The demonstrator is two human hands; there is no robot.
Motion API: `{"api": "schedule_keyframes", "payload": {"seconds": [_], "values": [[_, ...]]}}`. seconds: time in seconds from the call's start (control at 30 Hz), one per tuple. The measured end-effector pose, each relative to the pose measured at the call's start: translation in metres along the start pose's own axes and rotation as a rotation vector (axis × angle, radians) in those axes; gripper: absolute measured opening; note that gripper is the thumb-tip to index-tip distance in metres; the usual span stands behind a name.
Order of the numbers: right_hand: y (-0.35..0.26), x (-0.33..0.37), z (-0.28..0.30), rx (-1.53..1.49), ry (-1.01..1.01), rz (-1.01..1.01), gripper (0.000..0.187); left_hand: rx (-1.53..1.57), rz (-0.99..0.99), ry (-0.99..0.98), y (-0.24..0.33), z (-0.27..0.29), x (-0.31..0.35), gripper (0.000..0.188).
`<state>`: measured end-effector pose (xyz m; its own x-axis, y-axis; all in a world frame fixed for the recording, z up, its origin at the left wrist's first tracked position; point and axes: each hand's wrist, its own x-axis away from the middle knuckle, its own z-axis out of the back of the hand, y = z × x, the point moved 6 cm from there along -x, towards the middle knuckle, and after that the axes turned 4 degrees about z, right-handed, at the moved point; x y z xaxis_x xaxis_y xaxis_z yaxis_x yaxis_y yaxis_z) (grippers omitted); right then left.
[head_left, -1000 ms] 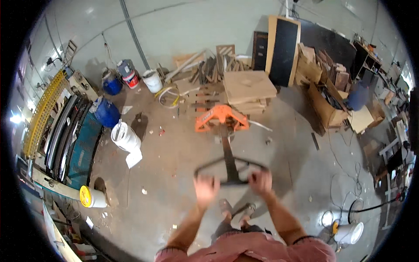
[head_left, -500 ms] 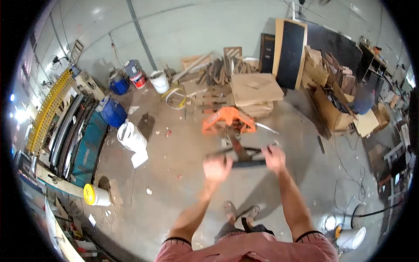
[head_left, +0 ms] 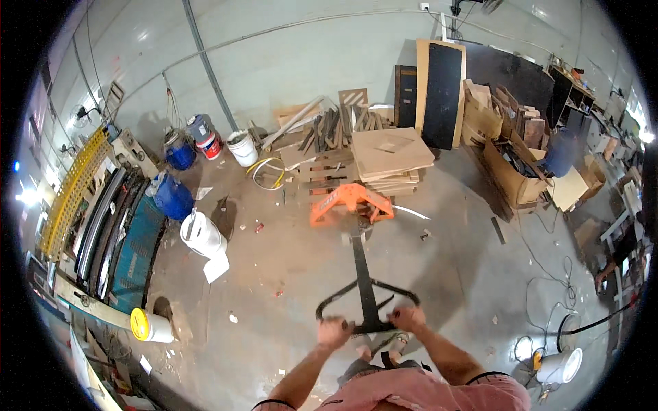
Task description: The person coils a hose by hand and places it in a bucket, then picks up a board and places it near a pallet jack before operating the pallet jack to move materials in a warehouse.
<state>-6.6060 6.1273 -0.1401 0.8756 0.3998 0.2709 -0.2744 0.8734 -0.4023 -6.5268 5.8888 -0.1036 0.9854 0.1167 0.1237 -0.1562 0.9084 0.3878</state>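
Both arms reach down to the black loop handle of an orange pallet jack. My left hand is wrapped round the near left corner of the handle, and my right hand grips its near right side. The handle leans low toward my body, with my feet just below it. Beyond the jack's orange body lies a wooden pallet, where its forks appear to reach in. A stack of flat brown boards sits on the pallet's right side.
Blue drums, white buckets and a yellow-lidded bucket stand on the left. Scrap wood leans by the back wall. At right are a cardboard box, a blurred blue shape and loose cables.
The handle has come down toward me and now looks longer, with both hands still on it. My hands sit lower and closer to my body.
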Motion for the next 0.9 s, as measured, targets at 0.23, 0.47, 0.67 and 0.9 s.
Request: {"api": "schedule_keyframes", "payload": {"seconds": [0.23, 0.47, 0.67, 0.9], "values": [[-0.064, -0.09, 0.221, -0.122, 0.728, 0.124, 0.031, -0.004, 0.058, 0.448, 0.068, 0.185, -0.132, 0.037], [0.019, 0.02, 0.003, -0.243, 0.322, 0.124, 0.024, -0.049, -0.049, 0.252, 0.005, -0.016, 0.011, 0.026], [0.021, 0.031, -0.055, -0.073, -0.209, -0.069, 0.039, 0.104, 0.087, -0.245, -0.022, -0.079, 0.044, 0.032], [-0.036, -0.072, 0.186, -0.391, 0.373, 0.011, 0.043, 0.046, -0.12, 0.58, 0.055, 0.141, -0.092, 0.028]]}}
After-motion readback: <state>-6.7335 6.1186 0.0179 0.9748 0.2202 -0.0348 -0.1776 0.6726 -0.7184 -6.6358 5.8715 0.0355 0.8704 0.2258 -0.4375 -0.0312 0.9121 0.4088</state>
